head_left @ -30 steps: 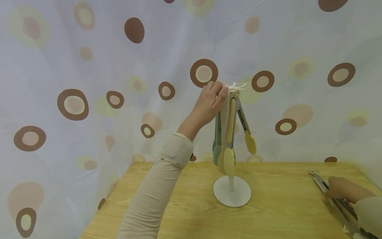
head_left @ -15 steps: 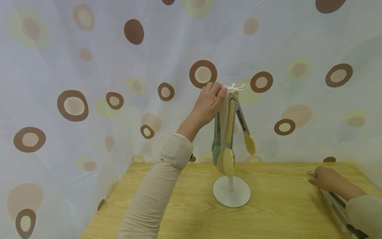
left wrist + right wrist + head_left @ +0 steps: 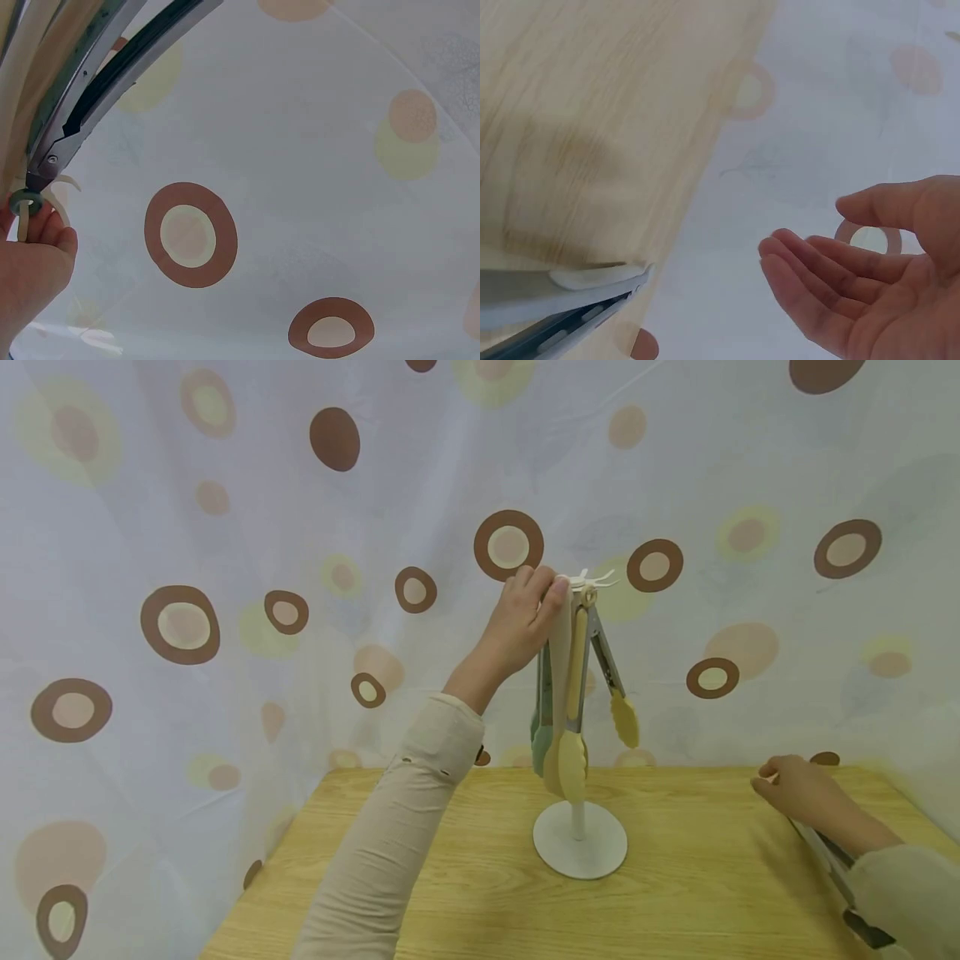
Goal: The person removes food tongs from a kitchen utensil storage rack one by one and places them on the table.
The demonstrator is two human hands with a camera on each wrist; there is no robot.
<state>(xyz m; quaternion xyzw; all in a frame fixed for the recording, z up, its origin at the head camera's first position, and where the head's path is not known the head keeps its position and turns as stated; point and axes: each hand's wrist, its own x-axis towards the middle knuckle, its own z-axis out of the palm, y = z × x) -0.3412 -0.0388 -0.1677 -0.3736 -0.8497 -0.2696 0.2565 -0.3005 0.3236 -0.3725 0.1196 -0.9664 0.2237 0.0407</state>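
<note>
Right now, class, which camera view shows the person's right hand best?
The right wrist view: it shows the right hand large, from the palm side, holding nothing. The head view shows mainly its back, partly covering the tongs; the left wrist view does not show it.

Spreads out as a wood-grained, yellowish table (image 3: 675,902) below the left hand (image 3: 517,618) and the right hand (image 3: 804,789). Bears an upright, round-based white stand (image 3: 602,850) between the hands, nearer the left. Also carries tongs (image 3: 825,860), grey and dark, running back from below the right hand, partly hidden by the sleeve (image 3: 911,893).
</note>
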